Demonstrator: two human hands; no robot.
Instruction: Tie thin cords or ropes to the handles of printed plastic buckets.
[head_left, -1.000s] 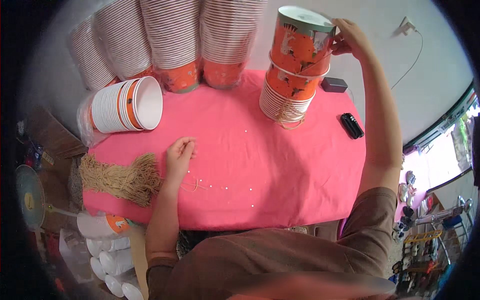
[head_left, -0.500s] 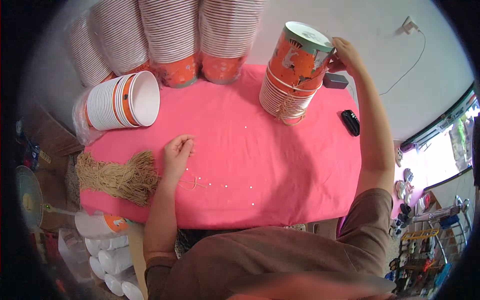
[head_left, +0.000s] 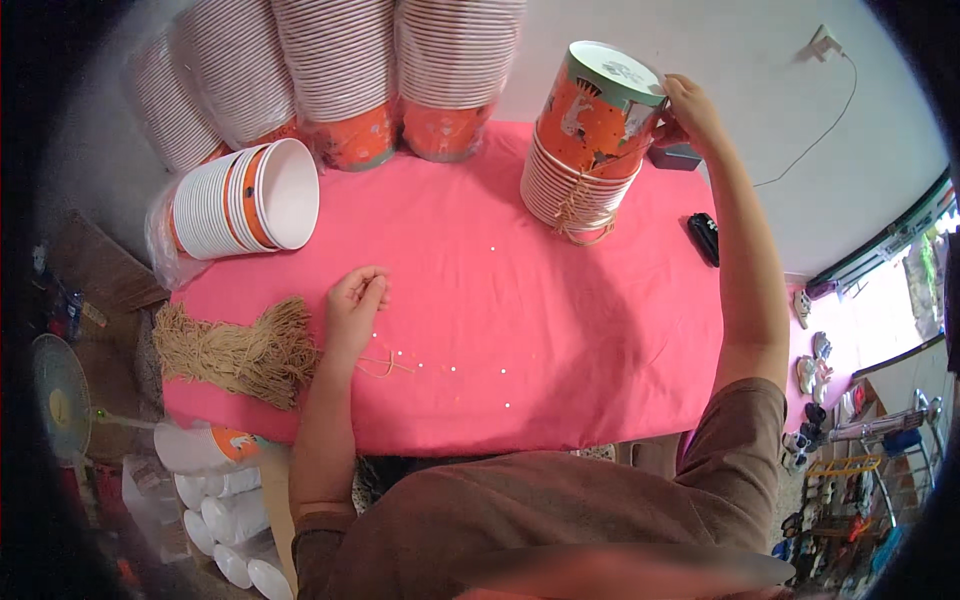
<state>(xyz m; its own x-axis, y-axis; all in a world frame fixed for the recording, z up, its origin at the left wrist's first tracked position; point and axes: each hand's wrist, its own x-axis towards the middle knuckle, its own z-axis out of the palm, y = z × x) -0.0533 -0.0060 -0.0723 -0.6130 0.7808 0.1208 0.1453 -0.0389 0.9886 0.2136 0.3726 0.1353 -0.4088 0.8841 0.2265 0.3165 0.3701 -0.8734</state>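
Note:
My right hand [head_left: 690, 115] is at the far right, its fingers closed on the base edge of an upside-down orange paper bucket [head_left: 590, 125] with a green band and white bottom. That bucket tops a stack of nested buckets [head_left: 570, 190], whose white rims show below it. Brown twine handles [head_left: 580, 215] hang at the stack's front, and a thin strand runs up toward my right hand. My left hand [head_left: 358, 298] rests on the pink cloth with its fingers curled in and nothing visible in it. Beside its wrist lies a bundle of brown twine [head_left: 240, 350].
Bucket stacks wrapped in plastic [head_left: 340, 80] stand along the back left. Another stack [head_left: 225, 200] lies on its side at the left. Small white beads [head_left: 453, 369] and a loose twine piece [head_left: 380, 367] dot the pink cloth [head_left: 450, 270]. A black case [head_left: 703, 238] lies near the right edge.
The top bucket has settled slightly lower onto the stack, its rim now close to the others, with my right hand still on it. My left hand has stayed in place.

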